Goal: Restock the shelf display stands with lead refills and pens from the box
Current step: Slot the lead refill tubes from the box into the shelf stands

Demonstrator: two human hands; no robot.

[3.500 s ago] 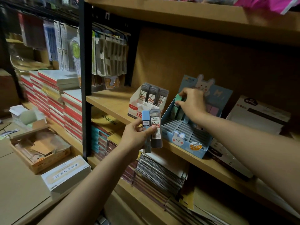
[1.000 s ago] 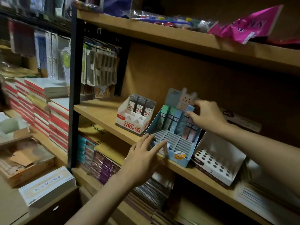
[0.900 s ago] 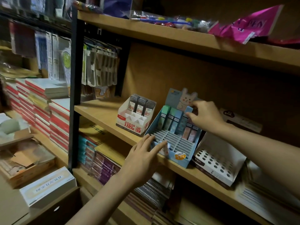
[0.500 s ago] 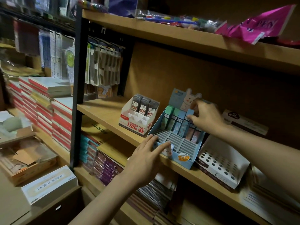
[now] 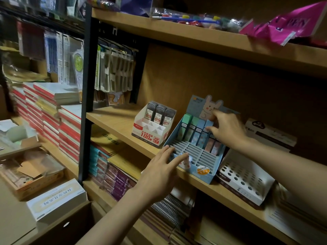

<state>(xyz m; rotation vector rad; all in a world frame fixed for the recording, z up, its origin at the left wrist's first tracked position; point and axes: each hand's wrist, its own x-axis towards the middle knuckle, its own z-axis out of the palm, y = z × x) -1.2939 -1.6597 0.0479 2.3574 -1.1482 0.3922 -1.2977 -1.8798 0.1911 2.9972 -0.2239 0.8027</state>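
Observation:
A blue rabbit-print display stand [image 5: 192, 157] sits on the wooden shelf [image 5: 115, 119]. Pastel lead refill cases [image 5: 185, 127] stand in its back rows; the front slots are bare. My left hand [image 5: 161, 167] touches the stand's front left corner with straight fingers and holds nothing. My right hand [image 5: 225, 129] reaches into the back row and pinches the top of a light blue refill case [image 5: 205, 133]. To the left, a white and red stand [image 5: 150, 134] holds three dark refill cases [image 5: 160, 114]. A white pen stand with round holes [image 5: 245, 179] lies at the right, with no pens in it.
A black upright post [image 5: 86, 96] divides the shelves. Stacked red and white notebooks [image 5: 53, 110] fill the left side. Open cardboard boxes [image 5: 31, 175] and a white box [image 5: 56, 198] sit low at the left. The top shelf carries pink packets [image 5: 290, 23]. Spiral notebooks [image 5: 169, 206] lie on the lower shelf.
The two refill cases once in my left hand are gone from it; that hand now rests at the blue stand's front. More cases stand in the back row. My right hand stays there.

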